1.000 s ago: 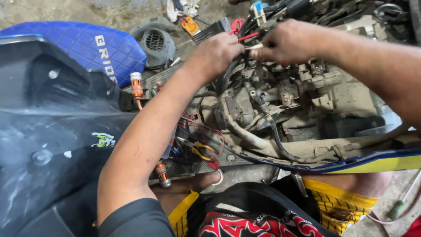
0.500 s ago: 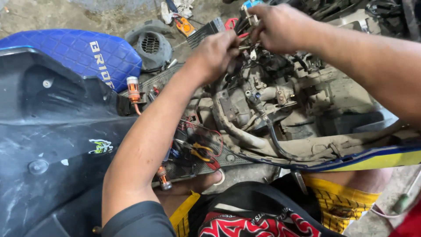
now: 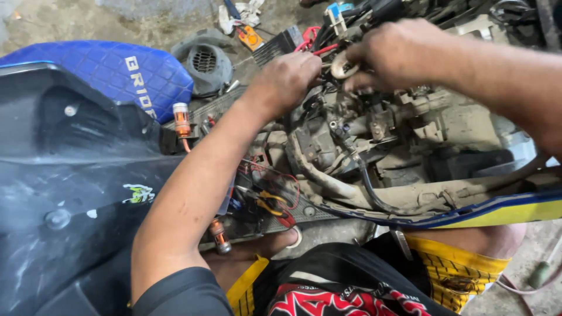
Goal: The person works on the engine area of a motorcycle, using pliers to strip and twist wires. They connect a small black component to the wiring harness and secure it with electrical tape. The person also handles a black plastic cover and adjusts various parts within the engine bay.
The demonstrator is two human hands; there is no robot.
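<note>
We see our right hand (image 3: 395, 55) with fingers pinched on a pale rubber hose end (image 3: 341, 65) above the grimy engine (image 3: 374, 131); our left hand (image 3: 290, 79), fingers curled on wiring just left of it, lies almost touching; red wires (image 3: 313, 44) beyond.

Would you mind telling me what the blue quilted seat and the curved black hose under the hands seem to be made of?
The blue quilted seat looks like vinyl or faux leather: diamond stitching, slight sheen. The curved black hose looks like rubber: matte, smoothly bent, dusty. The left hand and right hand work above it at grimy, seemingly cast-metal engine parts.
</note>
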